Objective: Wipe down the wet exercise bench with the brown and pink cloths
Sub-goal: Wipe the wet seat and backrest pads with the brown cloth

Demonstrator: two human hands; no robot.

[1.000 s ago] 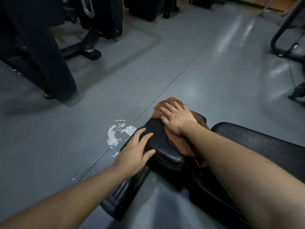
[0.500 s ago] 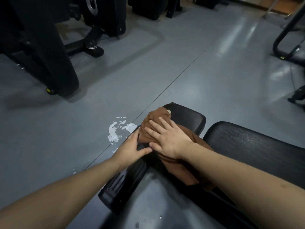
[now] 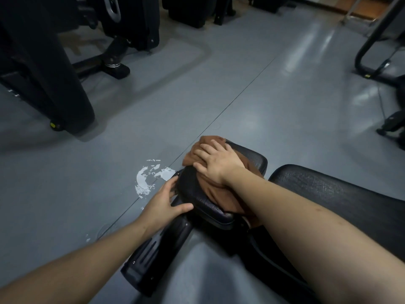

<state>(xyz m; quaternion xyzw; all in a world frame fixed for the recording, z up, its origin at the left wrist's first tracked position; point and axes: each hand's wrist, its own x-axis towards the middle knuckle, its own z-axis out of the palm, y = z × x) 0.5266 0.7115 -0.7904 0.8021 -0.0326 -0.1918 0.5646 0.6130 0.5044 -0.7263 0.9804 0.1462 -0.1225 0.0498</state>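
Observation:
The black exercise bench has a small seat pad and a larger back pad to its right. A brown cloth lies spread over the seat pad. My right hand presses flat on the cloth near the pad's far end, fingers spread. My left hand grips the pad's near left edge, thumb on top. No pink cloth is in view.
The bench's black base foot juts toward me below the pad. A white scuffed patch marks the grey floor on the left. Black gym machines stand at the far left and a curved frame at the far right.
My right hand has slid the brown cloth back toward the pad's far end after pulling it nearer. My left hand stays on the pad's left edge.

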